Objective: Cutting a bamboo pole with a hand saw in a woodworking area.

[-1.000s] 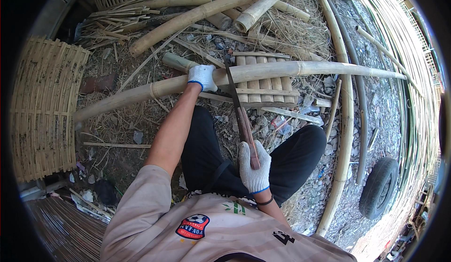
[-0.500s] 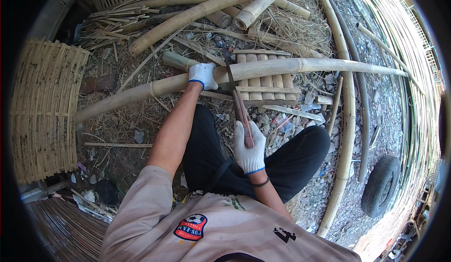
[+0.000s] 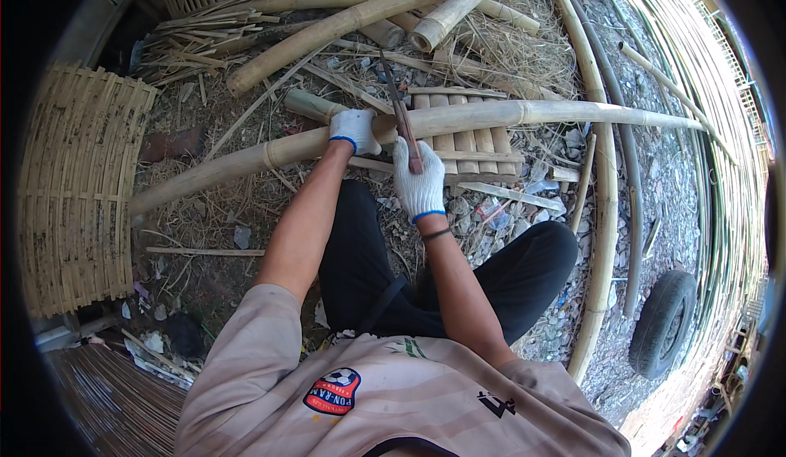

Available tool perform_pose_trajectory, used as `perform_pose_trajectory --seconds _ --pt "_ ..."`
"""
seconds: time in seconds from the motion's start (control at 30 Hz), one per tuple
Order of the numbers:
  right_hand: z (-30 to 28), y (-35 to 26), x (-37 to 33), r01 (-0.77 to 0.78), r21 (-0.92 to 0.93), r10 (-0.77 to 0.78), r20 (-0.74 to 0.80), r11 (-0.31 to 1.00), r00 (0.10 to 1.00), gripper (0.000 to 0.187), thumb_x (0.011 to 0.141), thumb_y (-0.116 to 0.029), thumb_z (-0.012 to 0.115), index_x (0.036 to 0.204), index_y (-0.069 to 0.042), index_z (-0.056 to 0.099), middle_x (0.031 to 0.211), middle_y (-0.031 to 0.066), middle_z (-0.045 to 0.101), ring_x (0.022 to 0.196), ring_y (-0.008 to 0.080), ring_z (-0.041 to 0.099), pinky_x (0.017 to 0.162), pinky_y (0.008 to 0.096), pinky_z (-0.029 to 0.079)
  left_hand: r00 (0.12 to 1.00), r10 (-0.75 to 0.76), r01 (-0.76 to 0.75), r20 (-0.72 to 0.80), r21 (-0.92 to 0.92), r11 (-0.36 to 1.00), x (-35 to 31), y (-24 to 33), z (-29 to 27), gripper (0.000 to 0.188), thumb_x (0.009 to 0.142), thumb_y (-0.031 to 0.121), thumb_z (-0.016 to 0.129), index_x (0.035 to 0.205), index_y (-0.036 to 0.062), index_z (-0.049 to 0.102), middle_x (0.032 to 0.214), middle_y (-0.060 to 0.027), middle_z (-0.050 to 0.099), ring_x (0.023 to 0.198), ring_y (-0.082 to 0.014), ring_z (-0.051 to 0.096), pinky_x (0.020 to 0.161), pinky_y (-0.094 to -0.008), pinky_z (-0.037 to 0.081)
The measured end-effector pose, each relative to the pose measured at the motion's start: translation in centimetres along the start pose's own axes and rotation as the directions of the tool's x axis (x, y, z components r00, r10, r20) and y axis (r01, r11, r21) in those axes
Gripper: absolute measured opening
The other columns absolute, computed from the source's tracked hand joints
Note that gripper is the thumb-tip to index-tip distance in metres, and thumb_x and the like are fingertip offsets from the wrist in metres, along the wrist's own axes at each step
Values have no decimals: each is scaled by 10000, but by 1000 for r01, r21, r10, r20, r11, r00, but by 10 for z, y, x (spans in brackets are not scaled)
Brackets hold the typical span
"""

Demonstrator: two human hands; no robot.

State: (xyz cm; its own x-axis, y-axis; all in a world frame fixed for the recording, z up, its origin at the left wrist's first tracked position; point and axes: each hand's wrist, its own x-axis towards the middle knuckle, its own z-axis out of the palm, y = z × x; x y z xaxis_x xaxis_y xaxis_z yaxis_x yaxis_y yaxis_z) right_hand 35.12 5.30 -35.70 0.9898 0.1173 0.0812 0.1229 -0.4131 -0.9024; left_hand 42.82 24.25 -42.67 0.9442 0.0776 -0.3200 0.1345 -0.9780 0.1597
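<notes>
A long pale bamboo pole (image 3: 557, 113) crosses in front of me, resting over a small slatted bamboo stand (image 3: 463, 144). My left hand (image 3: 353, 129), in a white knit glove with a blue cuff, is closed around the pole just left of the stand. My right hand (image 3: 421, 185), gloved the same way, grips the brown handle of a handsaw (image 3: 392, 88). The saw lies across the pole close to the left hand, its narrow dark blade pointing away from me. Whether its teeth are in a cut cannot be made out.
More bamboo poles (image 3: 352, 21) and split strips lie at the far side. Woven bamboo panels (image 3: 78, 191) stand at the left. One long pole (image 3: 604, 236) runs front to back at the right, near a tyre (image 3: 663, 324). Straw and rubble cover the ground.
My right hand has pushed the saw away from me across the pole, so the handle is now beside it. My left hand keeps its place on the pole.
</notes>
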Motion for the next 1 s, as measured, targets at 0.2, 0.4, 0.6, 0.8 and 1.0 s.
perform_pose_trajectory --seconds 0.2,0.4,0.6,0.8,1.0 --pt "-46 -20 -117 -43 69 41 28 997 999 262 999 -243 645 916 5 640 720 228 621 692 393 643 598 438 495 999 -30 29 26 42 999 -21 -13 -11 665 594 418 883 1163 132 690 1187 -137 722 1108 -322 691 947 -459 561" --pt "-3 4 -13 23 30 -22 -39 999 999 338 1005 -266 641 820 14 594 709 234 606 644 439 606 564 428 462 999 3 -4 -43 -11 1000 -4 7 -1 653 579 394 880 1154 149 691 1148 -158 724 1069 -348 696 918 -463 568" --pt "-48 -25 -116 -82 41 80 54 996 995 209 987 -169 665 869 -6 612 676 181 577 612 339 620 565 379 474 1000 -22 21 17 42 999 -17 -20 -9 699 608 396 841 1231 135 659 1156 -167 725 1058 -349 702 928 -464 566" --pt "-9 6 -29 -19 -5 19 12 1000 1000 278 994 -225 650 858 14 610 744 229 621 669 411 612 583 428 472 999 14 -13 -40 22 1000 -5 2 -2 710 614 392 842 1254 146 658 1135 -177 728 1054 -346 703 934 -467 563" --pt "-37 -12 -85 -172 104 162 99 980 982 283 1011 -259 637 897 0 644 725 202 633 681 370 666 602 399 498 998 4 -2 -69 33 999 -15 -18 -7 726 604 401 851 1263 164 660 1140 -180 724 1063 -351 698 932 -478 562"
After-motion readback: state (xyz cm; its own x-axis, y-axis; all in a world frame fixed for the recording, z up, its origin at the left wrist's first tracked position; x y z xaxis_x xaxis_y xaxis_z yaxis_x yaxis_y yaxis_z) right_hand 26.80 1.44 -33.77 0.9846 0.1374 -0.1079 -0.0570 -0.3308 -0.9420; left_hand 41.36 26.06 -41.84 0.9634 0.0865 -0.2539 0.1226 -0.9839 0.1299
